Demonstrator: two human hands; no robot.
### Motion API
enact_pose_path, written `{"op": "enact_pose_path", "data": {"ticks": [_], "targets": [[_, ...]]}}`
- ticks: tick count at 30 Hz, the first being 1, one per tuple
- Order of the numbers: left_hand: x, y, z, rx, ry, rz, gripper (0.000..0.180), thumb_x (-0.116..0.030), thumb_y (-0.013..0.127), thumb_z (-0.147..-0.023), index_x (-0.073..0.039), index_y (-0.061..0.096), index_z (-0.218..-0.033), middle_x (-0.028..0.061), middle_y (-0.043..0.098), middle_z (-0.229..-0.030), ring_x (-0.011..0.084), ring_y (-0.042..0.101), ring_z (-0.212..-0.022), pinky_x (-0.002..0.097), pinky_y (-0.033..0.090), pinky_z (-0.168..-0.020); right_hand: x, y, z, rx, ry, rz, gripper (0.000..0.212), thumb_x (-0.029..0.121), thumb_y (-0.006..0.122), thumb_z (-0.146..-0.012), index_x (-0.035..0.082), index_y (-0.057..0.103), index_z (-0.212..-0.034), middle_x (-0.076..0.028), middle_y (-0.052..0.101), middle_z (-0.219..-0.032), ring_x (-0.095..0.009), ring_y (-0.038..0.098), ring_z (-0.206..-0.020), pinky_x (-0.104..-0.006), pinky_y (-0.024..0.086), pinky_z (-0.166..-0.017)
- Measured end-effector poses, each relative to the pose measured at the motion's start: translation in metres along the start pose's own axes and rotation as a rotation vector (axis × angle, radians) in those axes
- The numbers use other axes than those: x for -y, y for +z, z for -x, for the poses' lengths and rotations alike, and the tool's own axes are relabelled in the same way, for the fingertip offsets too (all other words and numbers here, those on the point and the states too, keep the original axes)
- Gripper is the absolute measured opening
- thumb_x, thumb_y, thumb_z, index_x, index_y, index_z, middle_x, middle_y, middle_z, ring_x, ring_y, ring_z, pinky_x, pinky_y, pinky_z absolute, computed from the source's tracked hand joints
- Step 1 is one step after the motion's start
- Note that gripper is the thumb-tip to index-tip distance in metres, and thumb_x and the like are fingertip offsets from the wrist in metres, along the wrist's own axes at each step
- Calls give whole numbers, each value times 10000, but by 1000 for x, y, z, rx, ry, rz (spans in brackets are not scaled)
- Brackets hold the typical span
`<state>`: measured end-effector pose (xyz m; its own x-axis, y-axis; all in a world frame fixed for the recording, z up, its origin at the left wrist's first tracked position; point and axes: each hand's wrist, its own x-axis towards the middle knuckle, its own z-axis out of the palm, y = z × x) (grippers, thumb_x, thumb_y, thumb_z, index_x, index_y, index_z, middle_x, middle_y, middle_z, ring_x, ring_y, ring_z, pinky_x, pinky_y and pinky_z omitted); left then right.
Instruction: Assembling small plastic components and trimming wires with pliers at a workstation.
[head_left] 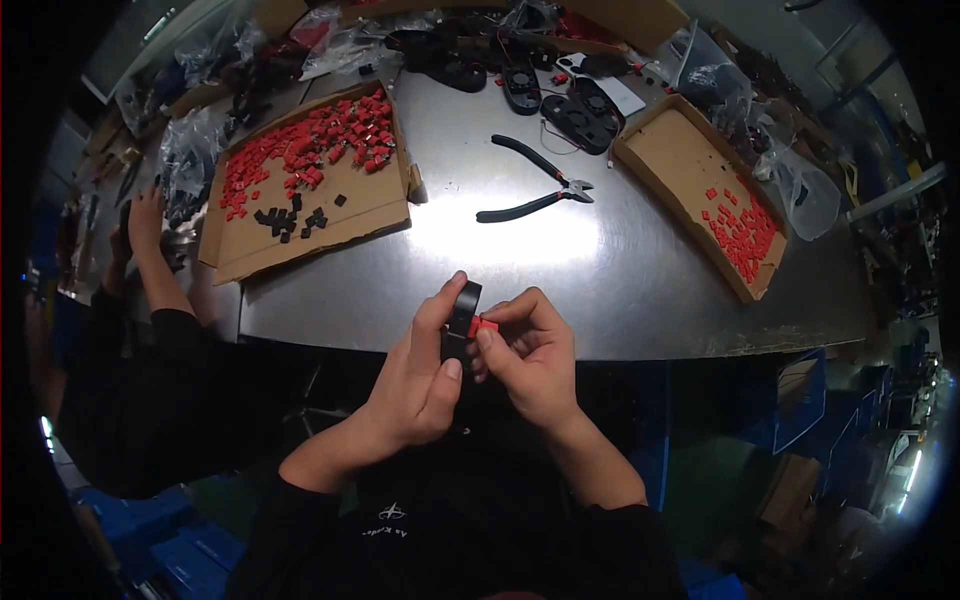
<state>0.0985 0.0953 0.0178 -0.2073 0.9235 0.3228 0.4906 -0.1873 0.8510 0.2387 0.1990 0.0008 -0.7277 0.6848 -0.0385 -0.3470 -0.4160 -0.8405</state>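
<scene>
My left hand (418,385) is closed around a black plastic part (463,312) with a rounded edge, held upright just off the table's front edge. Between the thumb and fingers of my right hand (535,360) is a small red piece (484,326), pressed against the side of the black part. My fingers hide much of both pieces. Beyond my hands, diagonal cutters (572,190) with black handles lie spread on the metal table (330,310). At the left, a cardboard tray (350,222) holds many red pieces (320,140) and a few black ones (290,220).
A second cardboard tray (690,215) with small red pieces (742,235) stands at the right. Black plastic housings (580,115) and clear bags (330,40) crowd the back. A co-worker's hand (147,215) is at the far left. Blue bins (800,400) stand below, right.
</scene>
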Motion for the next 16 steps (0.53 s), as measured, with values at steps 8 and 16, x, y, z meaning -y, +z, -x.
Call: {"op": "enact_pose_path", "data": {"ticks": [8, 16], "targets": [[4, -18, -28, 221, -9, -257, 729, -112, 541, -901, -69, 355, -1605, 231, 556, -1113, 400, 604, -876, 476, 528, -796, 6, -37, -19, 31, -304, 802, 161, 13, 781, -897, 13, 670, -1014, -71, 708, -1027, -122, 652, -857, -261, 516, -783], [29, -19, -49, 376, 241, -694, 721, -210, 666, -862, -234, 491, -1561, 163, 533, -1011, 342, 550, -906, 472, 489, -786, 26, -56, -29, -92, -629, 1502, 562, 204, 943, -638, 54, 617, -1072, -103, 647, -1125, -344, 607, -1052, -435, 469, -932]]}}
